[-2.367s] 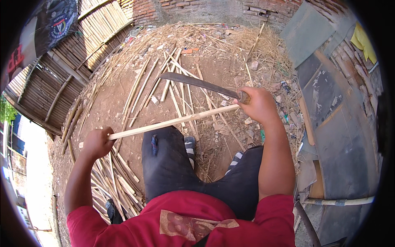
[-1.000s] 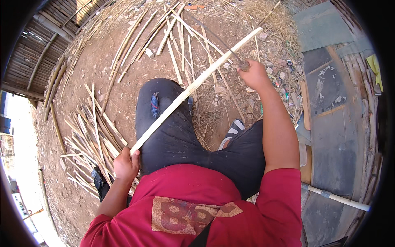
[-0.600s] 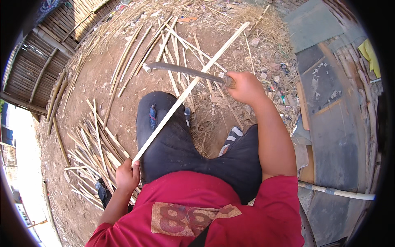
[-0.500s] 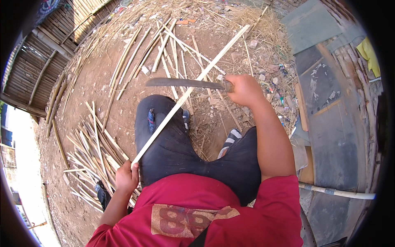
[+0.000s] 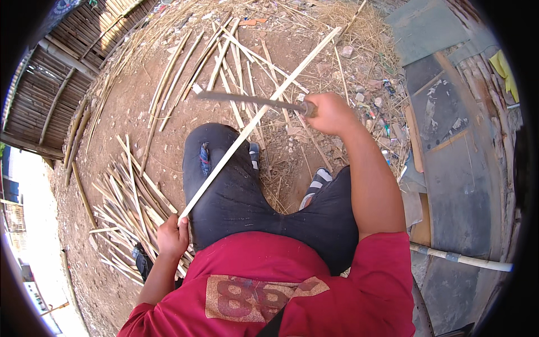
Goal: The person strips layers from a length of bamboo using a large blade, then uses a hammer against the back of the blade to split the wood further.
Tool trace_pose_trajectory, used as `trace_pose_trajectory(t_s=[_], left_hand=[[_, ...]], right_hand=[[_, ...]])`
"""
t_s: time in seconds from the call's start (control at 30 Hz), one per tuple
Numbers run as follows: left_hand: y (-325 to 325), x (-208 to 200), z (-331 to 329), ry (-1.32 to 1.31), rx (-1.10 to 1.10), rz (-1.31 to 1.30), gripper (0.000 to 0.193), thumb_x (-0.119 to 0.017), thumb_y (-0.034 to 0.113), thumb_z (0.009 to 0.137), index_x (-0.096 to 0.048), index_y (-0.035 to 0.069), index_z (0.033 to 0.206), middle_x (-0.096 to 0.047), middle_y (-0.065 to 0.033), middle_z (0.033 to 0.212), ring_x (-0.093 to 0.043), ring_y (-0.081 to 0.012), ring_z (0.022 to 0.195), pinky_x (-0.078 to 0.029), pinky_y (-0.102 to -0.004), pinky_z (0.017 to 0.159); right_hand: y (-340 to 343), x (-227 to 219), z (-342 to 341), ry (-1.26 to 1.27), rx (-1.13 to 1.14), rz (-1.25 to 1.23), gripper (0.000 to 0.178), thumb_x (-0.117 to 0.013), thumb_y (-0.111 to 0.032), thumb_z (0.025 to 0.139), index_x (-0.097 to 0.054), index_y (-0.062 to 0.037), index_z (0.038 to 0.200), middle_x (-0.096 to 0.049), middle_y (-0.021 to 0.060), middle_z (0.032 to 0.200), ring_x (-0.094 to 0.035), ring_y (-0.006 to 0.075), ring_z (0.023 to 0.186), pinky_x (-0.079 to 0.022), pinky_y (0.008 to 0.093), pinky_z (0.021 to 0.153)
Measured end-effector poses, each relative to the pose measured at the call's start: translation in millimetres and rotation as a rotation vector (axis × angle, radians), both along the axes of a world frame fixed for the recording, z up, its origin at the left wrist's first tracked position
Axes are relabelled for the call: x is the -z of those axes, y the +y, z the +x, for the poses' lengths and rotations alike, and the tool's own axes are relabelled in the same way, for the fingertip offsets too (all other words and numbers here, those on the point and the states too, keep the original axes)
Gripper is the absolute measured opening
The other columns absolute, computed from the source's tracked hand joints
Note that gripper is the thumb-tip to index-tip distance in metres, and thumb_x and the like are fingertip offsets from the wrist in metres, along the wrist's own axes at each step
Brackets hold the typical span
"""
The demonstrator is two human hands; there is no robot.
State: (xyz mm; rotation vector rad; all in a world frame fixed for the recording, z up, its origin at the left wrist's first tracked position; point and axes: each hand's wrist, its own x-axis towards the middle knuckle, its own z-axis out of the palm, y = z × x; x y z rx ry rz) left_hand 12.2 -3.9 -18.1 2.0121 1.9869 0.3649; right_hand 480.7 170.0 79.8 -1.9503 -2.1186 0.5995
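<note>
A long pale bamboo strip (image 5: 229,158) slants from my left hip up and away to the far right, passing over my left thigh. My left hand (image 5: 173,236) is closed round its near end. In my right hand (image 5: 330,114) is the handle of a machete (image 5: 241,98), its dark blade pointing left. The blade crosses the strip's upper half at an angle; whether they touch I cannot tell. The strip's far end sticks out beyond the blade, over the ground.
Left of my leg lies a heap of bamboo strips (image 5: 126,208). More strips (image 5: 179,73) are spread over the dirt ahead, near straw (image 5: 359,28) and litter. Dark boards (image 5: 457,174) line the right side. A bamboo wall (image 5: 42,92) stands at the far left.
The machete's blade has risen slightly and tilted, its tip now higher than its handle end. My right hand has shifted a little up. My left hand still grips the strip.
</note>
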Motion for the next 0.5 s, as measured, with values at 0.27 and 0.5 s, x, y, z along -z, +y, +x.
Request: trace_pose_trajectory(t_s=[0.27,0.5], left_hand=[[-11,-17,3,0.073,-0.058,0.006,0.044,-0.057,0.039,0.1,-0.052,0.003,0.075,-0.057,-0.0252,0.065,-0.059,-0.0493,0.066,-0.044,-0.0548,0.059],[5,10,-6,0.2,0.061,0.262,0.045,-0.064,0.044,0.096,-0.051,0.005,0.078,-0.058,-0.0195,0.063,-0.06,-0.0442,0.058,-0.045,-0.0521,0.052]], right_hand=[[7,16,8,0.034,0.085,0.174,0.03,-0.072,-0.024,0.084,-0.071,-0.0071,0.108,-0.072,0.0201,0.097,-0.07,0.0384,0.091,-0.054,0.0483,0.081],[10,73,85,0.143,0.29,0.01,0.032,-0.072,-0.025,0.081,-0.072,-0.0056,0.107,-0.073,0.0194,0.097,-0.071,0.0364,0.091,-0.056,0.0456,0.08]])
